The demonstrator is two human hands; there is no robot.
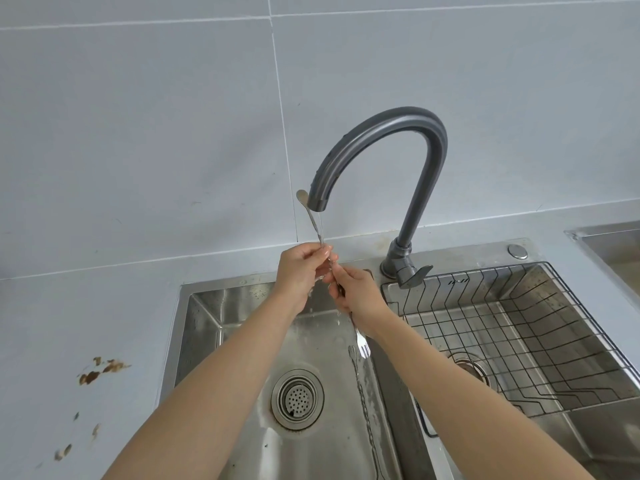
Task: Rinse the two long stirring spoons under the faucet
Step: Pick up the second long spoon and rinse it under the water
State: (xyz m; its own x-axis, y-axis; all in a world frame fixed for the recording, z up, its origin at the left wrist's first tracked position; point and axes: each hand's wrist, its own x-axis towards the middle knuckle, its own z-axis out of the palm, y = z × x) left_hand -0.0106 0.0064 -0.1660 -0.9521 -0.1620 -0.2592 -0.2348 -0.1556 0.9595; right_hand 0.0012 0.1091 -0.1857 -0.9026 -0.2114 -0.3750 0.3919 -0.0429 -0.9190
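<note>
Grey wall tiles [138, 116] back a two-basin steel sink [221, 292]; two hands rinse one long spoon while another lies in the left basin.

Two stirring spoons show. The held spoon [313, 223] stands nearly upright in the thin stream from the one grey gooseneck faucet [412, 123], with its small bowl up beside the spout and its forked end hanging below the right wrist. The left hand [304, 268] pinches its stem high and the right hand [356, 292] curls round it lower, so fingers hide the middle. The loose spoon [363, 400], with a twisted stem, lies flat along the left basin's right edge, its near end cut off by the frame. One perforated round drain strainer [297, 399] sits mid-basin. One black wire basket [519, 327] fills the right basin, partly covering that drain. Brown stains [100, 370] mark the counter's left side.
</note>
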